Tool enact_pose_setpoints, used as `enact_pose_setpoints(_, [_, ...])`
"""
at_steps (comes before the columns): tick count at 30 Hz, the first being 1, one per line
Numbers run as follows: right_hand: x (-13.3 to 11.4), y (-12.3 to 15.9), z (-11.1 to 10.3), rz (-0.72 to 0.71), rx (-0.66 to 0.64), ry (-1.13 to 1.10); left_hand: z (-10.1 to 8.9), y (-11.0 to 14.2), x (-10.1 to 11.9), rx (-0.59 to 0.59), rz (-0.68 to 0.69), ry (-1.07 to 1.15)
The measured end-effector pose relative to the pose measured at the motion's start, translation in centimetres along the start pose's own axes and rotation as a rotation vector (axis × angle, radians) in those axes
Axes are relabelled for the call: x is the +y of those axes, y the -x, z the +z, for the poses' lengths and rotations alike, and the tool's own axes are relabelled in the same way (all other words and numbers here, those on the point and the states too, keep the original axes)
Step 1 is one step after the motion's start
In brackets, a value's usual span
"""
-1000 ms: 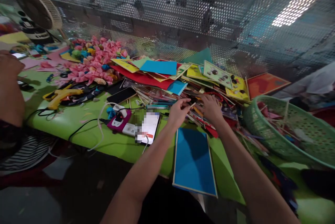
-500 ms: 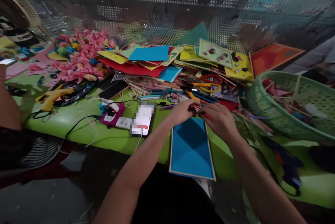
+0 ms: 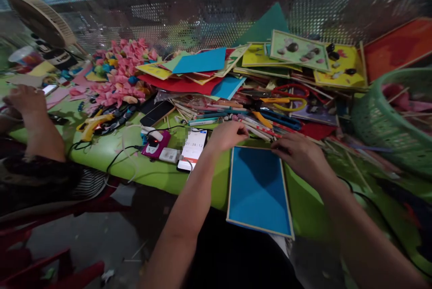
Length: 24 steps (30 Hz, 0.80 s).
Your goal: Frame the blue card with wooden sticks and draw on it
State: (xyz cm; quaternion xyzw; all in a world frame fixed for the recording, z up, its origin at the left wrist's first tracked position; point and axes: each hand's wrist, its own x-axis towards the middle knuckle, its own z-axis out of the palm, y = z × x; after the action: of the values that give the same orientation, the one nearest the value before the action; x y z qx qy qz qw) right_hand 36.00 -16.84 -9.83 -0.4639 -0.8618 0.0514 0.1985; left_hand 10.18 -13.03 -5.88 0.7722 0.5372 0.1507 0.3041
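My left hand (image 3: 230,137) hovers by the top left of a blue card panel (image 3: 258,190), with thumb and fingers pinched together. Whatever that pinch holds is too small to make out. My right hand (image 3: 300,154) is at the panel's top right corner, its fingers also closed; their tips hide what is between them. Thin pale sticks frame the panel, which lies near the table's front edge. Just beyond both hands lie several pencils and pens (image 3: 253,128), along with yellow-handled scissors (image 3: 290,103).
On the green table (image 3: 151,176) lie a lit phone (image 3: 193,148), a purple power adapter (image 3: 155,144) with cables and a yellow glue gun (image 3: 92,124). Pink paper flowers (image 3: 124,61) are heaped behind. A green basket (image 3: 374,122) stands right. Another person's hand (image 3: 29,100) is at left.
My two hands have moved apart from each other above the panel's top edge. The view has swung left, showing more of the fan and the other person's hand.
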Motion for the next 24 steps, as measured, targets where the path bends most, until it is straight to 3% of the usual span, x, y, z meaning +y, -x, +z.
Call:
enact_pose_setpoints(9, [-0.3, -0.3, 0.7, 0.013, -0.025, -0.026, 0.7, 0.1, 0.6, -0.136, 0.026, -0.177])
enact_pose_setpoints(12, [0.0, -0.3, 0.2, 0.025, -0.034, -0.064, 1.0, 0.1, 0.9, -0.147, 0.040, -0.218])
enact_pose_setpoints(17, [1.0, 0.0, -1.6, 0.144, 0.082, -0.105, 1.1, -0.1, 0.8, -0.161, 0.052, -0.249])
enact_pose_setpoints(24, [1.3, 0.0, -1.4, 0.145, 0.022, -0.161, 1.1, -0.2, 0.6, -0.162, 0.059, -0.264])
